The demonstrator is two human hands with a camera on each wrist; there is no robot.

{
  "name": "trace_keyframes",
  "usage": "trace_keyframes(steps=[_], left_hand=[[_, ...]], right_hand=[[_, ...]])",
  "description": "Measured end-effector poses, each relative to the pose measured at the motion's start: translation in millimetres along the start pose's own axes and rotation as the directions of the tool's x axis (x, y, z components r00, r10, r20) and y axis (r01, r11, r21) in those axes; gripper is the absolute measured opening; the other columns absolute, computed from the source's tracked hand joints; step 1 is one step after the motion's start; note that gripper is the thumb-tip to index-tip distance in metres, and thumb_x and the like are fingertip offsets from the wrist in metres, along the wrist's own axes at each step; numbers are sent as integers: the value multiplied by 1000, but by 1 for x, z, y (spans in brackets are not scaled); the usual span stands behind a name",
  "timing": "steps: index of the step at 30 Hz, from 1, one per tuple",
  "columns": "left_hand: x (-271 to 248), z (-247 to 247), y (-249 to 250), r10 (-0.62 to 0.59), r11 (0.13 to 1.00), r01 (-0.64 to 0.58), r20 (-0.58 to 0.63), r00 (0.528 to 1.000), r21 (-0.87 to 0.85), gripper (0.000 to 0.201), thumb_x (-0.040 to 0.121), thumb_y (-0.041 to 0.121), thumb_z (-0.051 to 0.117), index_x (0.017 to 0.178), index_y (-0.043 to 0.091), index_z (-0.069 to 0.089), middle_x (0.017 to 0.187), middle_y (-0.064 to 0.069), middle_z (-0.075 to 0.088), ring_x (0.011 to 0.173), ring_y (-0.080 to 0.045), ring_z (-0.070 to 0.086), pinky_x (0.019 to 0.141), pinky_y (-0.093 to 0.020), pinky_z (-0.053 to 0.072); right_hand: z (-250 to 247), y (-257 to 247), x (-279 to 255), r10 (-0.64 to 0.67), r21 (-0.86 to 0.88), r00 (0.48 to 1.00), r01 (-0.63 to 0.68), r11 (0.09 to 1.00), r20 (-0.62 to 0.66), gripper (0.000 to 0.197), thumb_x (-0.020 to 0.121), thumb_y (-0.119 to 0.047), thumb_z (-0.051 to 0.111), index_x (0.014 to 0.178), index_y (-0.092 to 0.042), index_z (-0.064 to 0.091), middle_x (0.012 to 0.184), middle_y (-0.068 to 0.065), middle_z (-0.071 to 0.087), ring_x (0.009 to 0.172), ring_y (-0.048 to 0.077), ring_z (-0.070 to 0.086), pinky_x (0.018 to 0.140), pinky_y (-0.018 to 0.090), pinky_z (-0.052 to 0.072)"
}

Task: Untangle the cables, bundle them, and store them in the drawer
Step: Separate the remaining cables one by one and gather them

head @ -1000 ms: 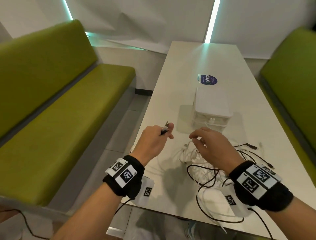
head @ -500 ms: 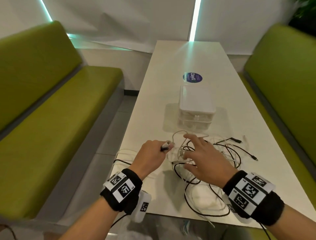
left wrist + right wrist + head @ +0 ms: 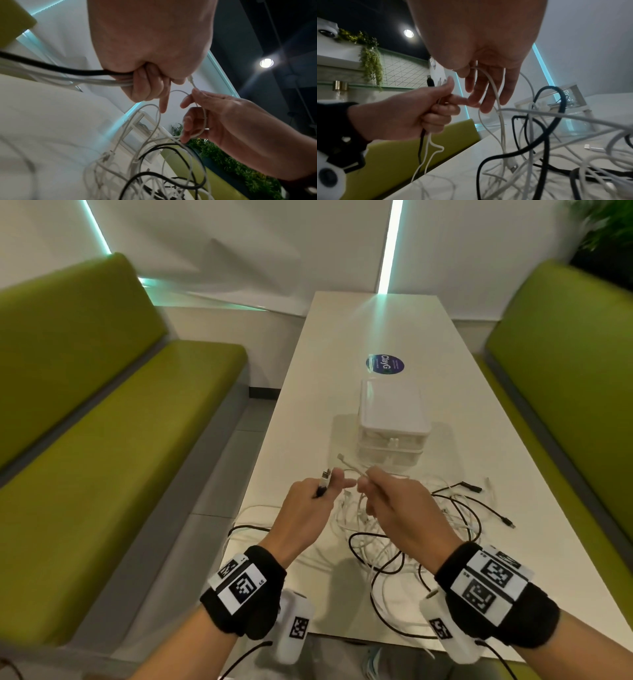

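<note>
A tangle of white and black cables (image 3: 394, 529) lies on the white table (image 3: 342, 337) near its front edge. My left hand (image 3: 325, 491) is raised above the tangle and grips a bunch of cable ends (image 3: 324, 478), one black and some white. The left wrist view shows those cables (image 3: 106, 77) running through its curled fingers. My right hand (image 3: 368, 486) sits just beside the left and pinches a white cable (image 3: 349, 465), whose plug sticks up toward the drawer unit. That cable (image 3: 494, 93) runs down through its fingers. A small white drawer unit (image 3: 394, 419) stands behind the tangle, its drawers closed.
Green benches (image 3: 120, 440) run along both sides of the table. A round blue sticker (image 3: 385, 364) lies behind the drawer unit. Loose plugs (image 3: 471, 486) trail to the right of the tangle. The left table edge is close to my left wrist.
My right hand has risen from the tangle with a white cable end and come close to my left hand. The left hand still holds its cable ends.
</note>
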State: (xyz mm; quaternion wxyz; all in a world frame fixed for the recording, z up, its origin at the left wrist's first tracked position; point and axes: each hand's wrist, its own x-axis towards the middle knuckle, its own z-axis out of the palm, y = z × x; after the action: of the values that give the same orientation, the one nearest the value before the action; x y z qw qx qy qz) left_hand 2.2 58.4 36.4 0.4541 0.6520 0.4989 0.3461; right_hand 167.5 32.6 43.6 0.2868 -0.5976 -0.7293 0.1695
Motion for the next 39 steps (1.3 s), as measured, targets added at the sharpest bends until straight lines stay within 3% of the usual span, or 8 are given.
trace_keyframes(steps=[8, 9, 10, 11, 15, 16, 19, 39], left_hand=[[-2, 2, 12, 81, 977, -70, 48, 996, -201, 28, 88, 43, 56, 78, 20, 68, 85, 15, 64, 43, -11, 47, 45, -24, 43], [-3, 2, 12, 72, 970, -57, 56, 996, -238, 28, 90, 39, 56, 84, 17, 74, 81, -1, 76, 88, -3, 44, 53, -34, 48], [-4, 2, 14, 73, 965, -56, 57, 996, -258, 31, 90, 40, 56, 95, 18, 78, 95, 8, 38, 77, 3, 23, 73, -18, 51], [-5, 2, 15, 73, 963, -56, 57, 996, -262, 41, 90, 44, 54, 108, 13, 75, 75, 13, 23, 45, -6, 22, 50, -10, 36], [-8, 4, 22, 31, 968, -16, 57, 998, -249, 48, 98, 35, 41, 112, 0, 70, 84, 13, 41, 46, 1, 59, 44, -21, 39], [-9, 4, 25, 18, 966, -7, 40, 999, -257, 50, 98, 37, 39, 108, 1, 72, 84, 13, 39, 79, -7, 56, 48, -33, 38], [-8, 6, 17, -15, 945, -10, -74, 997, -327, 62, 91, 55, 35, 92, 10, 78, 37, 5, 40, 47, -8, 25, 47, -19, 30], [-4, 7, 7, 29, 892, -61, -78, 997, -448, 72, 91, 55, 26, 77, 8, 78, 81, 0, 74, 89, -2, 67, 78, -11, 45]], right_hand=[[2, -11, 2, -69, 2, 976, 70, 998, 206, 35, 92, -29, 31, 107, -35, 61, 59, -22, 44, 61, 7, 46, 65, 30, 42], [1, -11, 2, -85, -12, 977, 89, 996, 196, 45, 88, -33, 27, 118, -34, 61, 60, -23, 44, 64, 7, 46, 66, 32, 45], [1, -11, 3, -110, -13, 979, 114, 993, 174, 53, 86, -38, 24, 126, -34, 58, 61, -22, 47, 65, 5, 47, 67, 31, 47], [2, -10, 3, -134, -2, 979, 136, 991, 151, 57, 85, -43, 21, 128, -34, 58, 65, -20, 55, 66, 3, 48, 67, 30, 48], [7, -6, 1, -149, 6, 980, 149, 989, 129, 45, 93, -51, 26, 125, -39, 56, 100, -10, 71, 79, 14, 64, 72, 36, 52], [9, -7, -1, -141, -12, 980, 144, 990, 138, 40, 97, -50, 29, 125, -38, 55, 94, -10, 71, 77, 16, 63, 70, 36, 51], [11, -11, -2, -128, -88, 971, 148, 985, 202, 35, 101, -43, 29, 101, -21, 57, 63, -11, 51, 62, 17, 50, 61, 37, 43], [8, -23, 6, -162, -152, 937, 217, 964, 309, 51, 95, -56, 18, 98, -24, 58, 93, 3, 68, 83, 28, 64, 70, 44, 52]])
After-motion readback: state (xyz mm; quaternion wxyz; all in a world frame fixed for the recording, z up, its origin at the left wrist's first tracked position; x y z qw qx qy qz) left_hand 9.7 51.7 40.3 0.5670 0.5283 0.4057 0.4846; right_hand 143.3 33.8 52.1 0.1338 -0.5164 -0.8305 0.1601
